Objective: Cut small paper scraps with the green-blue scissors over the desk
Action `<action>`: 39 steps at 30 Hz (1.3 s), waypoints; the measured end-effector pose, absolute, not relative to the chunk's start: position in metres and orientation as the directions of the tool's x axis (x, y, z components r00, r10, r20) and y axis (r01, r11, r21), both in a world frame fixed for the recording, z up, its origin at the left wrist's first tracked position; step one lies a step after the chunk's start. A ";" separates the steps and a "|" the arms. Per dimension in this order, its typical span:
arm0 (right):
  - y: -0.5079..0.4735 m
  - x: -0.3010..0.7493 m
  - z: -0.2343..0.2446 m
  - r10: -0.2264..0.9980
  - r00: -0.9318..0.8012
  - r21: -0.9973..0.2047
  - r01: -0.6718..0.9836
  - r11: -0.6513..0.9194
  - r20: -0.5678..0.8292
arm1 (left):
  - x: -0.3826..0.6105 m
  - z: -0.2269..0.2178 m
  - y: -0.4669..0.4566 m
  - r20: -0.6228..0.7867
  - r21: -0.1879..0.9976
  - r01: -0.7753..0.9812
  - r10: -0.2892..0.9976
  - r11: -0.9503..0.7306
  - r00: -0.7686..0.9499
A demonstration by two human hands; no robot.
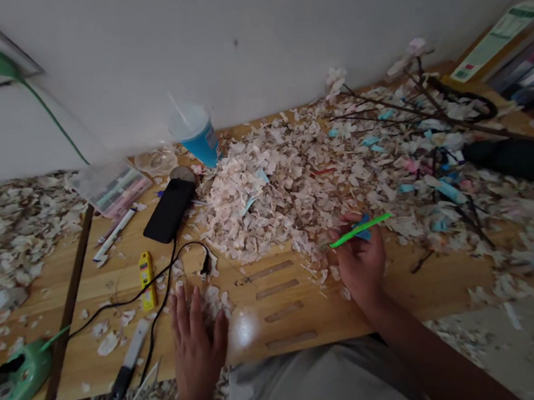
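Observation:
My left hand (195,344) lies flat and open on the wooden table (281,309), fingers stretched over a few pale paper scraps (211,299) beside a black cable (161,292). My right hand (361,260) is closed around a thin bright green stick (360,229) together with a small blue paper piece (361,225). It hovers at the near edge of a large heap of pale pink paper scraps (267,200).
A black phone (170,209), a yellow cutter (146,278), a blue cup with a straw (197,137), a clear box of pens (110,188) and a knife (128,362) lie on the left. Dark twigs (412,108) and a black tool (517,157) lie at the right. Wall behind.

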State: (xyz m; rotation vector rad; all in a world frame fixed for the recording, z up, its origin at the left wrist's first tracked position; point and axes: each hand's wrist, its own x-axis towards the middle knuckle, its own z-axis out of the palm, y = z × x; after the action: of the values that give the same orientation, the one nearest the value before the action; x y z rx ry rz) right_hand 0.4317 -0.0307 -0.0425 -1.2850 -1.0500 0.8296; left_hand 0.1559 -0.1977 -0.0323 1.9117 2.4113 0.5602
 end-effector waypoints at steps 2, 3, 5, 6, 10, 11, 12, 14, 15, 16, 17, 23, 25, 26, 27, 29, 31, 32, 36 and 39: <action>-0.031 0.431 -0.043 0.929 0.340 -0.989 0.070 0.130 0.146 | 0.154 -0.032 -0.197 0.211 0.285 0.944 0.950 0.167 -0.232; -0.031 0.431 -0.043 0.928 0.343 -0.989 0.071 0.128 0.144 | 0.153 -0.032 -0.198 0.208 0.284 0.946 0.953 0.157 -0.221; -0.031 0.430 -0.043 0.930 0.342 -0.990 0.072 0.121 0.138 | 0.153 -0.033 -0.198 0.196 0.278 0.949 0.958 0.152 -0.211; -0.031 0.430 -0.044 0.932 0.336 -0.991 0.069 0.116 0.133 | 0.153 -0.033 -0.198 0.189 0.272 0.950 0.959 0.154 -0.210; -0.032 0.429 -0.044 0.942 0.318 -0.994 0.061 0.096 0.110 | 0.154 -0.033 -0.197 0.134 0.226 0.959 0.970 0.168 -0.201; -0.032 0.429 -0.044 0.942 0.318 -0.994 0.059 0.094 0.108 | 0.154 -0.033 -0.197 0.118 0.215 0.962 0.973 0.169 -0.197; -0.032 0.429 -0.044 0.942 0.319 -0.994 0.056 0.092 0.106 | 0.154 -0.033 -0.197 0.106 0.207 0.963 0.975 0.171 -0.196; -0.032 0.429 -0.043 0.942 0.319 -0.995 0.044 0.092 0.101 | 0.153 -0.033 -0.197 0.102 0.204 0.962 0.974 0.179 -0.203; -0.031 0.429 -0.043 0.942 0.319 -0.995 0.041 0.092 0.100 | 0.153 -0.033 -0.197 0.106 0.209 0.960 0.972 0.185 -0.210; -0.031 0.429 -0.042 0.942 0.320 -0.995 0.042 0.094 0.102 | 0.153 -0.033 -0.198 0.116 0.216 0.958 0.970 0.186 -0.215; -0.031 0.429 -0.042 0.941 0.321 -0.994 0.046 0.098 0.107 | 0.153 -0.033 -0.198 0.131 0.225 0.957 0.968 0.182 -0.215; -0.032 0.431 -0.044 0.943 0.316 -0.994 0.056 0.092 0.105 | 0.153 -0.032 -0.198 0.194 0.200 0.978 0.976 0.055 -0.094; -0.032 0.430 -0.044 0.943 0.316 -0.994 0.065 0.089 0.105 | 0.153 -0.032 -0.198 0.199 0.169 0.985 0.978 0.025 -0.059; -0.032 0.430 -0.043 0.941 0.319 -0.993 0.073 0.090 0.109 | 0.152 -0.032 -0.199 0.208 0.158 0.987 0.976 0.026 -0.059; -0.032 0.430 -0.043 0.940 0.322 -0.992 0.082 0.093 0.115 | 0.152 -0.033 -0.199 0.218 0.153 0.988 0.974 0.032 -0.066; -0.031 0.430 -0.043 0.936 0.326 -0.990 0.100 0.102 0.129 | 0.150 -0.035 -0.200 0.242 0.165 0.985 0.966 0.050 -0.089; -0.031 0.430 -0.044 0.937 0.322 -0.989 0.107 0.105 0.134 | 0.149 -0.036 -0.201 0.260 0.184 0.982 0.961 0.043 -0.091; -0.031 0.431 -0.044 0.939 0.318 -0.989 0.105 0.102 0.131 | 0.149 -0.036 -0.201 0.261 0.186 0.982 0.962 0.028 -0.077; -0.032 0.430 -0.045 0.944 0.308 -0.992 0.091 0.092 0.116 | 0.154 -0.034 -0.199 0.241 0.144 0.990 0.970 -0.014 -0.022; -0.032 0.429 -0.044 0.939 0.321 -0.991 0.097 0.097 0.123 | 0.158 -0.032 -0.198 0.284 0.136 0.991 0.957 0.019 -0.057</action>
State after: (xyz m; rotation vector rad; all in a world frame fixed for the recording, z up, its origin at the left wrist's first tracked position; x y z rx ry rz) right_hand 0.4291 -0.0317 -0.0443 -1.3232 -1.0671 0.8433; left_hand 0.1583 -0.1978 -0.0317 2.2296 2.3188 0.4863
